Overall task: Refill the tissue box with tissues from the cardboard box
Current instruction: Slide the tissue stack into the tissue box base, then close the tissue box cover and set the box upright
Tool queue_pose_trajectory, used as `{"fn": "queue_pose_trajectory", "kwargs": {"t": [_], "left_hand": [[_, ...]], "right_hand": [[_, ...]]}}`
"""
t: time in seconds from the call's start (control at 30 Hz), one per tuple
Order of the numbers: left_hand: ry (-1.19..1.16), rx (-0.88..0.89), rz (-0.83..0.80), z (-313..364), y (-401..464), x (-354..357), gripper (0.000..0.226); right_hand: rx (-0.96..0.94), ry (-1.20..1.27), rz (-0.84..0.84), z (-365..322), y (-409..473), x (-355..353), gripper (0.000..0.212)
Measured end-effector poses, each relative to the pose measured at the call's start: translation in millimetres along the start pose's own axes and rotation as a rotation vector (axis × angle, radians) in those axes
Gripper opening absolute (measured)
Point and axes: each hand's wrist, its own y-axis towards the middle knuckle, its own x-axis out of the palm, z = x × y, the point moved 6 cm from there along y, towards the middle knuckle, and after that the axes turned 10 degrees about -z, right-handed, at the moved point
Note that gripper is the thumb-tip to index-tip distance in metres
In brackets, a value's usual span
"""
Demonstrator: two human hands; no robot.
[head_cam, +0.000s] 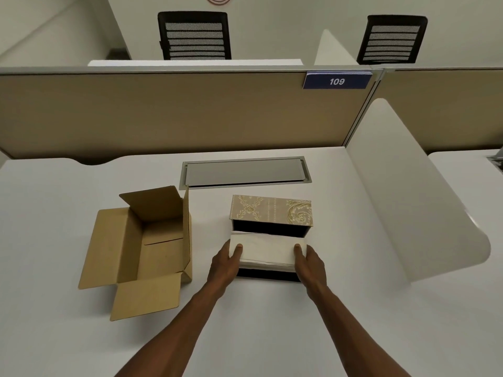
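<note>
A white stack of tissues [268,251] is held over the open black tray of the tissue box [268,275], partly lowered into it. My left hand [224,265] grips the stack's left end and my right hand [310,263] grips its right end, thumbs on top. The box's beige patterned lid [270,208] stands upright behind the tray. To the left lies the brown cardboard box [141,248], flaps open, its inside showing no tissues.
All of this sits on a white desk [272,336]. A grey cable hatch [245,172] is set into the desk behind the tissue box. A tan partition [163,112] closes the back and a white curved divider [416,208] stands on the right.
</note>
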Motion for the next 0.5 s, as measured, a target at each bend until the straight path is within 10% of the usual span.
{"fn": "queue_pose_trajectory", "kwargs": {"t": [0.5], "left_hand": [[0.015,0.01,-0.017,6.4,-1.1,3.5,0.057]], "right_hand": [[0.035,-0.022,0.044,-1.0,-5.4,2.5,0.059]]}}
